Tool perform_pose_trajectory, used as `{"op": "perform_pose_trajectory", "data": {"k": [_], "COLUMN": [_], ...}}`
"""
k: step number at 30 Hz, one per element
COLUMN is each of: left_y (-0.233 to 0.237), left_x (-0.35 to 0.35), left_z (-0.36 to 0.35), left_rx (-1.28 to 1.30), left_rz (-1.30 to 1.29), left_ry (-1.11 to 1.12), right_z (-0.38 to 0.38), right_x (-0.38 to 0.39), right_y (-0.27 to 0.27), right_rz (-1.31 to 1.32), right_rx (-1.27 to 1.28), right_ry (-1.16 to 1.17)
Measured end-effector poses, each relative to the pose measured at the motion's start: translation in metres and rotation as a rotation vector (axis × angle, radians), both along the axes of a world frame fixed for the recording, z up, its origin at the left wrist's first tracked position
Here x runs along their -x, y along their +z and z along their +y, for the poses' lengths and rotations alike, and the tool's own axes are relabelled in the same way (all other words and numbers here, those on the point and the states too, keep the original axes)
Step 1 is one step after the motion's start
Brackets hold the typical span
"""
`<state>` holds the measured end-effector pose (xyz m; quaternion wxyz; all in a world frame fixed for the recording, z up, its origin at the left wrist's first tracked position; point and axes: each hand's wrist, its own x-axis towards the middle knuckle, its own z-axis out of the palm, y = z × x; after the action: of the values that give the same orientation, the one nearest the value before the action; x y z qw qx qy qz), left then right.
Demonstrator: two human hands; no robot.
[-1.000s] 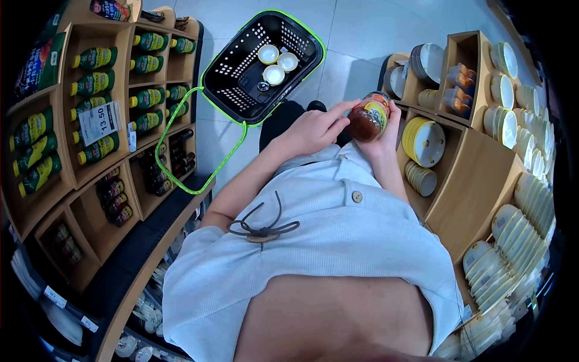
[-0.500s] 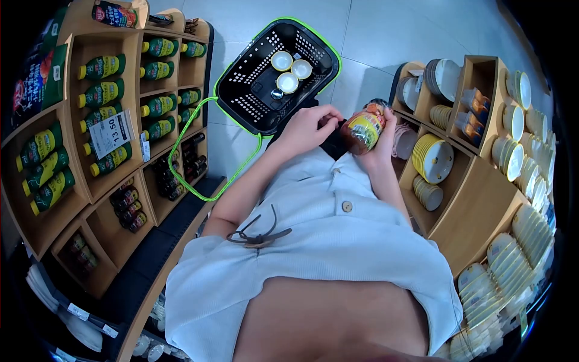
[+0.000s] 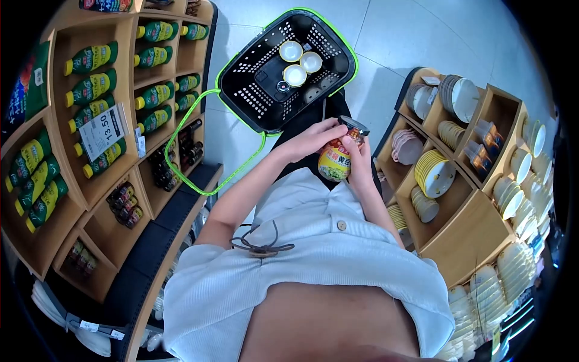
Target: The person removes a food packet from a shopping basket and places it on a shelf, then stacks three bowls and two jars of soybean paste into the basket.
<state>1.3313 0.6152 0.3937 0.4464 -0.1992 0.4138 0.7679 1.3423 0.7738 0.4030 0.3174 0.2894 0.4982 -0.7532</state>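
- Right hand (image 3: 363,161) is wrapped around a glass jar (image 3: 333,164) from its right side, fingers closed on the yellow label; the jar is held in mid-air just in front of the body, right of the frame's centre.
- Left hand (image 3: 310,140) is curled against the jar's upper part, its fingertips pressed on the glass just below the dark lid (image 3: 353,126), so the jar is gripped from both sides.
- The label is turned up toward the camera, so the step in hand is judged to be a reading or checking of the jar.
- A black shopping basket (image 3: 250,99) with a green strap (image 3: 208,193) is seen at upper centre, three small cream bowls (image 3: 295,63) lying in it; any placing there would call for a reach forward over the rim and a drop clear of the bowls.
- Green sauce bottles (image 3: 90,84) fill the shelves at left; yellow-rimmed plates (image 3: 435,172) are stacked at right.
- Compared with half a second ago, the jar has been turned from tilted to nearly upright, brought nearer the body's middle, and the left fingers have been moved onto it.
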Motion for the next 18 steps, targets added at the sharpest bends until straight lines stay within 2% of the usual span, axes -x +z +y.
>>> {"op": "perform_pose_trajectory", "data": {"k": [3,6,9,18], "left_y": [-0.006,-0.018,-0.026,-0.074], "left_x": [-0.005,-0.009,-0.007,-0.028], "left_z": [0.003,0.008,0.012,0.010], "left_rx": [-0.076,-0.086,0.041,0.119], "left_rz": [0.003,0.185,0.223,0.352], "left_ry": [0.121,0.225,0.294,0.438], "right_z": [0.005,0.002,-0.002,-0.009], "right_x": [0.007,0.018,0.032,0.052], "right_y": [-0.009,-0.006,-0.010,-0.055], "right_rz": [0.170,0.250,0.186,0.034], "right_rx": [-0.118,-0.184,-0.147,0.040], "right_ry": [0.169,0.268,0.327,0.410]}}
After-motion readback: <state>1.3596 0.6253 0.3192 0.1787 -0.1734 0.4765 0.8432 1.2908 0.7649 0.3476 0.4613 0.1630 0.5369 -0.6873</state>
